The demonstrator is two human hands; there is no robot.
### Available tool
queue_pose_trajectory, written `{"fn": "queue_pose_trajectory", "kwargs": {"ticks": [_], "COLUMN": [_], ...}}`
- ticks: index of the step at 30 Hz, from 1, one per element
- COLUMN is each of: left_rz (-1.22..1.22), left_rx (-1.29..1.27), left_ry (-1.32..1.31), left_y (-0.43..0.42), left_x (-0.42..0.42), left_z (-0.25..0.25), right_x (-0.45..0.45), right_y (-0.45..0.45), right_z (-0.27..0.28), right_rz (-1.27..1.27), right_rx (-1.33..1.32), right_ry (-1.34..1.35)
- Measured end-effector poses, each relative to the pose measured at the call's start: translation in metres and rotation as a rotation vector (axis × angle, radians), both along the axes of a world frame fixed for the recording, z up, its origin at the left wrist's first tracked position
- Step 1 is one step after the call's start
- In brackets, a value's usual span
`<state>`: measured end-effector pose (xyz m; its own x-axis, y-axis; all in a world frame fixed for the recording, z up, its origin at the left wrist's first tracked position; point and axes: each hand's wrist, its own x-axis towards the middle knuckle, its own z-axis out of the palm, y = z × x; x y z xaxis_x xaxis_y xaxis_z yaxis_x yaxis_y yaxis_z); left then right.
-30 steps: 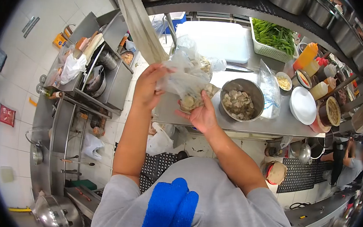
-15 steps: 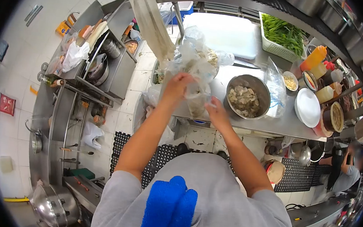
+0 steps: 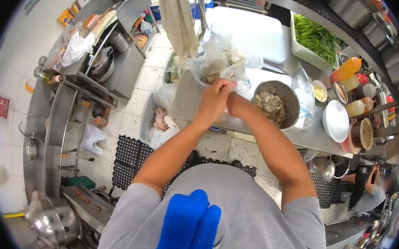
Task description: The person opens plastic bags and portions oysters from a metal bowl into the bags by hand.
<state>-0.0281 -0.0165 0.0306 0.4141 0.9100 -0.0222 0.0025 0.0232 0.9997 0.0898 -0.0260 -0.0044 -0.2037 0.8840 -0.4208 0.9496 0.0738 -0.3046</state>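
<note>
Over the counter's front edge, my left hand (image 3: pixel 217 96) and my right hand (image 3: pixel 238 105) meet, fingers closed on a clear plastic bag (image 3: pixel 236 74). The hands partly hide where each one grips the bag. Just beyond them, another crumpled clear bag (image 3: pixel 212 72) holds greyish contents that I cannot identify. Right of my hands stands a steel pot (image 3: pixel 294 114) with greyish, wet pieces (image 3: pixel 270 105) of what may be shellfish or meat. Behind it, a knife (image 3: pixel 275 68) lies beside a white cutting board (image 3: pixel 249 34).
On the right stand a flat clear bag (image 3: pixel 303 97), a white bowl (image 3: pixel 335 120) and several sauce bottles (image 3: pixel 347 69). A basket of green vegetables (image 3: pixel 315 40) sits at the back. Left below the counter is a lined bin (image 3: pixel 147 120). Another person (image 3: pixel 371 189) is at far right.
My hands have come together, with the right hand moving left to the left hand at the bag's top. The view has shifted slightly. The pot stays in place on the counter.
</note>
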Motion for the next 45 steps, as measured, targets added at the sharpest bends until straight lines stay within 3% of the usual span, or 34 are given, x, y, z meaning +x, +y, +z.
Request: {"fn": "queue_pose_trajectory", "kwargs": {"ticks": [5, 8, 11, 15, 17, 21, 23, 24, 26, 29, 33, 35, 36, 40, 41, 43, 45], "left_rz": [0.018, 0.006, 0.0, 0.018, 0.014, 0.072, 0.08, 0.089, 0.087, 0.078, 0.0, 0.005, 0.014, -0.029, -0.106, -0.175, -0.14], "left_rx": [0.013, -0.042, -0.093, -0.098, -0.132, -0.118, -0.086, -0.051, -0.081, -0.138, -0.232, -0.232, -0.233, -0.194, -0.232, -0.265, -0.156], "left_ry": [0.077, 0.042, 0.005, -0.032, 0.02, 0.07, 0.073, 0.074, 0.024, -0.012, -0.067, -0.074, -0.083, -0.087, -0.073, -0.055, 0.054], "left_y": [0.004, 0.0, -0.002, -0.002, -0.001, 0.01, 0.013, 0.015, 0.014, 0.012, 0.008, 0.007, 0.007, 0.012, 0.01, 0.005, -0.002], "left_x": [-0.01, -0.015, -0.018, -0.016, -0.018, -0.019, -0.02, -0.021, -0.022, -0.029, -0.032, -0.029, -0.028, -0.028, -0.029, -0.035, -0.045], "left_z": [-0.041, -0.049, -0.056, -0.056, -0.038, -0.026, -0.025, -0.024, -0.022, -0.018, -0.016, -0.006, -0.001, 0.004, 0.007, 0.014, 0.019], "right_x": [-0.002, -0.014, -0.011, -0.012, -0.003, 0.005, 0.019, 0.023, 0.029, 0.07, 0.114, 0.112, 0.1, 0.011, -0.001, -0.018, -0.013], "right_y": [0.023, 0.018, 0.019, 0.01, 0.002, -0.004, -0.014, -0.021, -0.038, -0.053, -0.067, -0.082, -0.08, -0.09, -0.084, -0.072, -0.063], "right_z": [-0.094, -0.064, -0.079, -0.038, -0.023, 0.007, 0.029, 0.051, 0.096, 0.105, 0.064, 0.034, 0.029, 0.036, 0.021, -0.011, -0.01], "right_rz": [-0.059, -0.121, -0.099, -0.169, -0.156, -0.071, -0.086, -0.087, -0.412, -0.376, -0.351, -0.236, -0.307, -0.568, -0.564, -0.497, -0.544], "right_rx": [0.069, -0.149, -0.124, -0.177, -0.061, 0.012, 0.16, 0.162, 0.068, 0.266, 0.283, 0.639, 0.455, 0.316, 0.316, 0.794, 0.714], "right_ry": [0.026, -0.094, -0.139, -0.015, 0.222, -0.001, 0.355, 0.355, 0.563, 0.401, 0.197, 0.001, 0.169, 0.704, 0.707, 0.437, 0.563]}}
